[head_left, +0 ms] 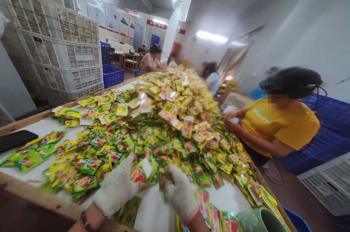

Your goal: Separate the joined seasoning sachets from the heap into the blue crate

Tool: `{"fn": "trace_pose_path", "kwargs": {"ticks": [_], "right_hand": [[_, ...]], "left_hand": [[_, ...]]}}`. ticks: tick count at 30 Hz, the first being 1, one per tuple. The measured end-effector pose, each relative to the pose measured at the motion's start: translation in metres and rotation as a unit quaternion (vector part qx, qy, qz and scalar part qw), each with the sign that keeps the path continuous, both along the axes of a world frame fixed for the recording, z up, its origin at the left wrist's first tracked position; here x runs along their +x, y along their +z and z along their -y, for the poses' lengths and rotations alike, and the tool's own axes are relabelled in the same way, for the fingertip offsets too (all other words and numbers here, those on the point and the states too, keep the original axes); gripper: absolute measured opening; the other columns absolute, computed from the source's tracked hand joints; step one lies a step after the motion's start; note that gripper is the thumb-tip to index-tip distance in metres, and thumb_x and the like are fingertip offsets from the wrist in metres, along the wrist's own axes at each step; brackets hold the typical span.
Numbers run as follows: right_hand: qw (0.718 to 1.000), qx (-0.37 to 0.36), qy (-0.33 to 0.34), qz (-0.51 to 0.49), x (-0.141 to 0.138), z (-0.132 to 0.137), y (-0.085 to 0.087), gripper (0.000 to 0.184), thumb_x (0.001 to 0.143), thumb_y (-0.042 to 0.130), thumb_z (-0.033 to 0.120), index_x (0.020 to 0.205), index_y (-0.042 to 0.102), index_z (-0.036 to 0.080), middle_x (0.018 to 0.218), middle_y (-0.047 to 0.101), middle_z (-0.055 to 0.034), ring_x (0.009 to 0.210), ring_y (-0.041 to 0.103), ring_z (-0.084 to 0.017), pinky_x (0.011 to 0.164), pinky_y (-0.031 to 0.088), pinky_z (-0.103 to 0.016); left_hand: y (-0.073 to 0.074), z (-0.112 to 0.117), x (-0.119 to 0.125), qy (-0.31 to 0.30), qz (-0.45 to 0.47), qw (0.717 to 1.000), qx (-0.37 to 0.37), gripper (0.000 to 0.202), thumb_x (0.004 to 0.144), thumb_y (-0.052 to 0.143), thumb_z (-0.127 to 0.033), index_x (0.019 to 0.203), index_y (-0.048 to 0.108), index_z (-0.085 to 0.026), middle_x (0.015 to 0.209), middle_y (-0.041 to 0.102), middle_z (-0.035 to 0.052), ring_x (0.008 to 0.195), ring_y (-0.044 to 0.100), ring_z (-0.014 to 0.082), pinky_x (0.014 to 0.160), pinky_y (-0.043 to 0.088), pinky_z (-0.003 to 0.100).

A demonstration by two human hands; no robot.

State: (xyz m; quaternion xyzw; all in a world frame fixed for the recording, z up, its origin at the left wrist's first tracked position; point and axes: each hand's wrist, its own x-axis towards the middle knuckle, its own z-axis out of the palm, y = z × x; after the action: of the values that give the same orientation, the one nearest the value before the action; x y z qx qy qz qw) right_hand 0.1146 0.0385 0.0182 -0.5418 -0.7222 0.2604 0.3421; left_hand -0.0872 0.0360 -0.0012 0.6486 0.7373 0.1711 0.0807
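View from the head camera over a long white counter (153, 210) with a raised wooden edge, heaped along its length with small green, yellow and red sachets (164, 122). The left hand (116, 188), in a white knitted glove with a dark band at the wrist, has its fingers curled around a sachet (140, 173) whose pale back faces up, at the near foot of the heap. The right hand (180, 192), gloved likewise with a red band at the wrist, lies just beside it, fingers bent down into the packets; whether it pinches one cannot be told. A row of sachets (216, 217) lies beside the right forearm, next to a green cup (259, 221). A flat black object (16, 139) rests on the counter at far left. A person in a yellow shirt (279, 122) stands at the right edge with both hands at the heap; further people sit at the far end. White crates (60, 53) are stacked at left, blue crates (112, 75) behind them.
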Motion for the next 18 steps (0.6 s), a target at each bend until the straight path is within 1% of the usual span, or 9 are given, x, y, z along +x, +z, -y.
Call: {"fn": "trace_pose_path", "kwargs": {"ticks": [2, 4, 6, 8, 10, 12, 14, 16, 18], "right_hand": [[0.989, 0.052, 0.012, 0.14, -0.002, 0.002, -0.007, 0.014, 0.075, 0.051, 0.013, 0.081, 0.062, 0.02, 0.082, 0.067, -0.0062, 0.078, 0.061, -0.02, 0.071, 0.046, -0.028], [0.968, 0.059, 0.041, 0.242, -0.004, 0.002, -0.015, 0.022, 0.07, 0.052, 0.008, 0.086, 0.064, 0.019, 0.088, 0.069, -0.0095, 0.082, 0.062, -0.023, 0.073, 0.046, -0.03], [0.965, 0.038, 0.062, 0.254, -0.004, 0.001, -0.019, 0.021, 0.069, 0.052, 0.008, 0.084, 0.064, 0.018, 0.088, 0.068, -0.0102, 0.081, 0.062, -0.023, 0.072, 0.046, -0.03], [0.985, 0.007, 0.049, 0.163, 0.0, 0.0, -0.018, 0.012, 0.076, 0.051, 0.015, 0.08, 0.061, 0.019, 0.08, 0.066, -0.007, 0.076, 0.059, -0.02, 0.069, 0.046, -0.028], [0.999, -0.042, 0.013, 0.008, 0.007, 0.0, -0.011, 0.013, 0.084, 0.049, 0.028, 0.077, 0.057, 0.02, 0.069, 0.058, -0.0019, 0.065, 0.054, -0.015, 0.061, 0.044, -0.024], [0.983, -0.111, -0.011, -0.147, 0.012, -0.001, -0.002, 0.025, 0.086, 0.05, 0.044, 0.076, 0.052, 0.02, 0.062, 0.049, 0.0026, 0.055, 0.045, -0.011, 0.052, 0.039, -0.022], [0.952, -0.171, -0.015, -0.253, 0.015, -0.001, 0.006, 0.035, 0.082, 0.055, 0.054, 0.075, 0.049, 0.02, 0.06, 0.043, 0.0051, 0.05, 0.038, -0.009, 0.047, 0.034, -0.02], [0.939, -0.195, -0.012, -0.281, 0.014, -0.001, 0.011, 0.039, 0.077, 0.059, 0.057, 0.074, 0.049, 0.02, 0.058, 0.039, 0.0064, 0.048, 0.034, -0.008, 0.045, 0.031, -0.019], [0.952, -0.186, -0.007, -0.241, 0.013, -0.002, 0.011, 0.039, 0.075, 0.061, 0.057, 0.073, 0.051, 0.02, 0.056, 0.039, 0.0066, 0.048, 0.033, -0.008, 0.044, 0.029, -0.019]], "left_hand": [[0.0, 0.004, 0.003, -0.037, -0.043, 0.998, -0.01, 0.065, 0.07, 0.06, -0.038, 0.128, 0.047, -0.014, 0.119, 0.06, 0.018, 0.106, 0.06, 0.0323, 0.086, 0.045, 0.041], [0.003, 0.005, 0.004, -0.07, -0.084, 0.994, -0.019, 0.052, 0.071, 0.057, -0.031, 0.12, 0.055, -0.014, 0.11, 0.062, 0.0165, 0.102, 0.06, 0.033, 0.086, 0.044, 0.043], [0.009, 0.006, 0.003, -0.083, -0.102, 0.991, -0.025, 0.044, 0.072, 0.056, -0.03, 0.113, 0.06, -0.016, 0.102, 0.063, 0.0142, 0.097, 0.06, 0.0332, 0.085, 0.044, 0.045], [0.013, 0.008, 0.0, -0.081, -0.086, 0.993, -0.011, 0.047, 0.074, 0.055, -0.031, 0.118, 0.056, -0.014, 0.102, 0.063, 0.014, 0.096, 0.06, 0.0319, 0.085, 0.045, 0.044], [0.014, 0.013, -0.001, -0.082, -0.057, 0.995, 0.014, 0.053, 0.075, 0.055, -0.032, 0.124, 0.05, -0.013, 0.107, 0.063, 0.0148, 0.098, 0.06, 0.0299, 0.086, 0.045, 0.042], [0.014, 0.019, 0.0, -0.104, -0.04, 0.993, 0.033, 0.053, 0.075, 0.056, -0.032, 0.124, 0.05, -0.014, 0.111, 0.062, 0.0144, 0.102, 0.059, 0.0291, 0.089, 0.045, 0.041], [0.014, 0.025, 0.003, -0.142, -0.035, 0.989, 0.036, 0.048, 0.073, 0.058, -0.032, 0.118, 0.054, -0.016, 0.11, 0.063, 0.0126, 0.102, 0.059, 0.0292, 0.089, 0.046, 0.041], [0.015, 0.029, 0.008, -0.177, -0.028, 0.983, 0.038, 0.042, 0.071, 0.059, -0.03, 0.111, 0.058, -0.017, 0.106, 0.064, 0.0113, 0.099, 0.06, 0.0287, 0.087, 0.047, 0.04], [0.016, 0.031, 0.012, -0.2, -0.018, 0.978, 0.049, 0.041, 0.07, 0.06, -0.028, 0.109, 0.059, -0.016, 0.105, 0.064, 0.0114, 0.098, 0.059, 0.0283, 0.087, 0.047, 0.04]]}}
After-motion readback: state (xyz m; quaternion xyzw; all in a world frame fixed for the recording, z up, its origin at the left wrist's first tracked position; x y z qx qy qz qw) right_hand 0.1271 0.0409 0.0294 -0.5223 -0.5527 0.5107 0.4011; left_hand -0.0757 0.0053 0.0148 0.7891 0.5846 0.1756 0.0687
